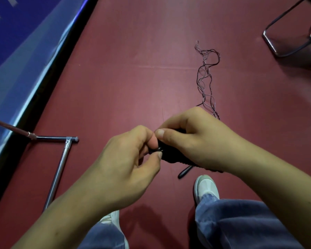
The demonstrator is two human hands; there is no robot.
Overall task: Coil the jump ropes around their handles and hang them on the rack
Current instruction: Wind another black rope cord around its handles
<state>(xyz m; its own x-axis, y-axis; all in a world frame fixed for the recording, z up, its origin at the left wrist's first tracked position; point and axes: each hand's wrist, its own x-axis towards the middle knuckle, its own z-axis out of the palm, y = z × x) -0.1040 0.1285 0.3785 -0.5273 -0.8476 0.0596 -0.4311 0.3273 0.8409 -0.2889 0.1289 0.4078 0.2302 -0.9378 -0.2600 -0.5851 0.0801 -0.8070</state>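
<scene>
- Left hand [126, 159] and right hand [192, 141] are bare, nails cut short.
- Forearms [269, 178] are uncovered down to the frame's bottom edge.
- Loose blue denim trousers [241, 223] fill the lower centre and lower right (hems bunched over the shoes).
- White trainers [112, 219]; the right shoe [206, 187], lower centre, has a pale mint toe.

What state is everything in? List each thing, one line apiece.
Left hand: thumb and forefinger pinch the end of the jump rope handles.
Right hand: fingers curled round the jump rope handles.
Jump rope handles: held together, above the floor.
Rope: uncoiled, in loose wavy strands on the floor.
Metal rack tube: on the floor, nothing hung on its visible part.
Chair frame: standing on the floor.
</scene>
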